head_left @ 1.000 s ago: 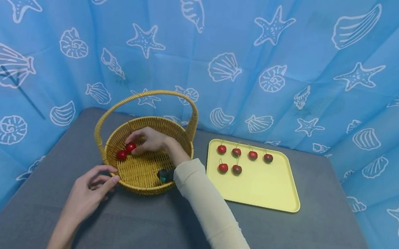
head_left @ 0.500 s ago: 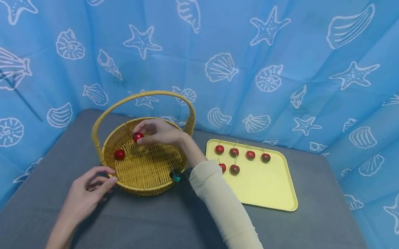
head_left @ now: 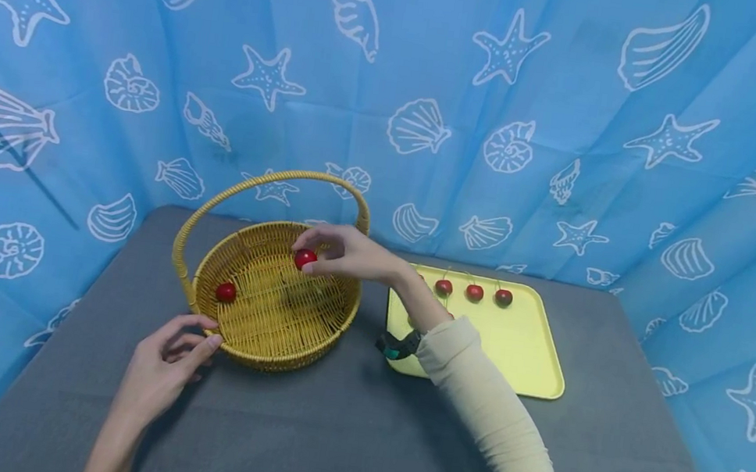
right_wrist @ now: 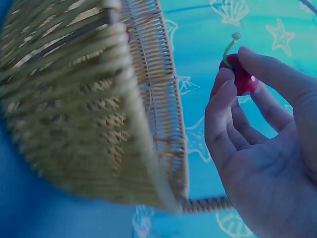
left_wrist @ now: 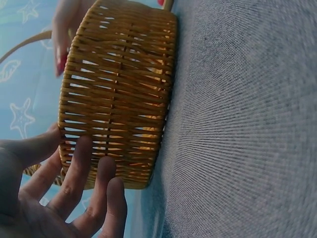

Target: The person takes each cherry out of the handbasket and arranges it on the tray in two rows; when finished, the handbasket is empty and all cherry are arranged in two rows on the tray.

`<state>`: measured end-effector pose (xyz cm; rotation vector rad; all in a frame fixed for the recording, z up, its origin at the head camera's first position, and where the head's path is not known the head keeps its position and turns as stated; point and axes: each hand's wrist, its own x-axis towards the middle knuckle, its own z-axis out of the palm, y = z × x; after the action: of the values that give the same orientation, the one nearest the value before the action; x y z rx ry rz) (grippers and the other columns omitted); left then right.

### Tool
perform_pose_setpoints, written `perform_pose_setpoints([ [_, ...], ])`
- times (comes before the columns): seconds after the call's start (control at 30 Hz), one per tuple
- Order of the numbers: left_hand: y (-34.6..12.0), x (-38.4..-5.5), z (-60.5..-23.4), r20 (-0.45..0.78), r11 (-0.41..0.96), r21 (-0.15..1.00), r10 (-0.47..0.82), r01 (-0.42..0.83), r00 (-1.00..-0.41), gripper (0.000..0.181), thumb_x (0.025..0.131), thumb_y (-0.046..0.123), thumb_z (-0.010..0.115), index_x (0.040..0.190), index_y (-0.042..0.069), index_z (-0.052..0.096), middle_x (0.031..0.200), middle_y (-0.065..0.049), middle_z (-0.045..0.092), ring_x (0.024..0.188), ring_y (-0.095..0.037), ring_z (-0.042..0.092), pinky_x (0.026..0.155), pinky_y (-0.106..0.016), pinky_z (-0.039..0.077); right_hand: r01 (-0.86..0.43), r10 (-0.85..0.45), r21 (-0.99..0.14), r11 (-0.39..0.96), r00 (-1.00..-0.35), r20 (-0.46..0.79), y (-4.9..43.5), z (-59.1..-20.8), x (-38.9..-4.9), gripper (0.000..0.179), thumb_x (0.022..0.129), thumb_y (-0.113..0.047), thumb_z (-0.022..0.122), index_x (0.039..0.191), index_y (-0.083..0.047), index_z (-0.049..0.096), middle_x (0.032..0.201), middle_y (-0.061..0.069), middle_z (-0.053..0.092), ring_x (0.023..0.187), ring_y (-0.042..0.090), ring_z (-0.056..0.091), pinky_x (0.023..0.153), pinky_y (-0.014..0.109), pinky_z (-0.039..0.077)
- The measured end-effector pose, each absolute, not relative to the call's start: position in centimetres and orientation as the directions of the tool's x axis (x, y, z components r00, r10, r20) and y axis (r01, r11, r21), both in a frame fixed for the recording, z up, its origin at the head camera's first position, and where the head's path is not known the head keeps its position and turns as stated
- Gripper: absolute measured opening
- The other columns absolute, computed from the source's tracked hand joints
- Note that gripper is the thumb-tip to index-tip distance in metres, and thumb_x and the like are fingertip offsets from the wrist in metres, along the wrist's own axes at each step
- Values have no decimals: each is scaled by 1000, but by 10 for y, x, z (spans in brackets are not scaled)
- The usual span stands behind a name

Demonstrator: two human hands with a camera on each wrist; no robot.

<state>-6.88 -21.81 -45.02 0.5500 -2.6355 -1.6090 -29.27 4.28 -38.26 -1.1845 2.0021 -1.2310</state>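
Observation:
My right hand [head_left: 354,255] pinches a red cherry [head_left: 305,259] between thumb and fingertips, above the right side of the woven basket [head_left: 277,361]. In the right wrist view the cherry [right_wrist: 242,79] shows a curved green stem, held beyond the basket's rim. My left hand [head_left: 158,366] grips the basket's near left rim with thumb and index finger. From the left wrist view, the other fingers [left_wrist: 74,173] of that hand lie along the basket's outer wall [left_wrist: 116,99]. One more red cherry [head_left: 225,292] lies inside the basket, at its left.
A yellow tray [head_left: 512,355] lies right of the basket, with several cherries along its far edge, such as a dark red cherry [head_left: 503,298]. My right forearm covers part of it. The basket's tall handle [head_left: 300,174] arches up at the back. Behind the grey table hangs a blue curtain [head_left: 401,50].
My right hand has lifted one cherry from beside the other in the basket and carried it up and to the right, toward the tray. My left hand stays at the rim.

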Motion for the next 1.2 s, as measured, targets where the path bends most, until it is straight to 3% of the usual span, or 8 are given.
perform_pose_setpoints([
  [0.27, -218, -69, -450, -170, 400, 873, -287, -279, -943, 42, 106, 41, 72, 139, 17, 64, 113, -14, 83, 88, -11, 76, 71, -30, 63, -397, -865, -895, 203, -502, 27, 106, -377, -274, 40, 102, -6, 74, 142, -5, 66, 147, 17, 66, 92, 16, 75, 79, 29, 61],
  [0.4, -218, -68, -449, -170, 397, 875, -284, -277, -944, 43, 106, 42, 72, 139, 17, 63, 111, -12, 83, 88, -10, 75, 72, -30, 63, -420, -852, -874, 243, -524, 15, 139, -381, -265, 40, 102, -6, 74, 141, -6, 68, 143, 19, 68, 91, 12, 74, 80, 26, 60],
  [0.57, -220, -65, -450, -123, 384, 896, -268, -223, -955, 40, 106, 37, 73, 138, 14, 65, 105, -10, 84, 84, -9, 76, 70, -31, 64, -384, -808, -873, 299, -589, -18, 177, -389, -254, 36, 102, -8, 75, 137, -13, 71, 131, 15, 68, 82, 22, 70, 59, 30, 52],
  [0.63, -221, -65, -450, -101, 383, 902, -262, -199, -960, 39, 106, 36, 73, 137, 13, 65, 103, -10, 84, 84, -9, 77, 69, -31, 64, -369, -786, -877, 309, -618, -17, 192, -391, -250, 34, 102, -8, 75, 136, -14, 71, 131, 15, 67, 86, 30, 71, 58, 33, 51],
  [0.77, -221, -65, -450, -94, 390, 901, -258, -193, -962, 41, 106, 38, 73, 137, 13, 65, 103, -9, 84, 84, -9, 77, 70, -31, 64, -389, -738, -859, 334, -675, 19, 218, -396, -244, 27, 106, -10, 70, 133, -13, 72, 133, 18, 68, 108, 39, 73, 81, 38, 63],
  [0.83, -221, -65, -450, -102, 392, 898, -259, -201, -961, 42, 106, 39, 72, 138, 13, 64, 104, -10, 84, 85, -9, 77, 70, -31, 64, -417, -710, -834, 361, -703, 44, 230, -398, -243, 24, 107, -10, 68, 130, -13, 74, 132, 17, 71, 112, 32, 73, 93, 36, 63],
  [0.97, -220, -66, -449, -126, 395, 891, -261, -225, -957, 42, 106, 39, 72, 139, 14, 63, 107, -12, 83, 87, -10, 76, 71, -31, 64, -427, -648, -802, 418, -759, 66, 253, -404, -239, 21, 104, -6, 72, 125, -8, 74, 130, 15, 73, 117, 19, 73, 101, 31, 61],
  [1.2, -219, -67, -449, -150, 396, 883, -266, -250, -952, 42, 106, 40, 72, 139, 16, 63, 109, -12, 83, 89, -10, 76, 72, -31, 64, -357, -554, -802, 479, -832, 39, 280, -419, -233, 40, 96, 4, 76, 134, 10, 66, 138, 27, 66, 132, 51, 66, 105, 40, 62],
])
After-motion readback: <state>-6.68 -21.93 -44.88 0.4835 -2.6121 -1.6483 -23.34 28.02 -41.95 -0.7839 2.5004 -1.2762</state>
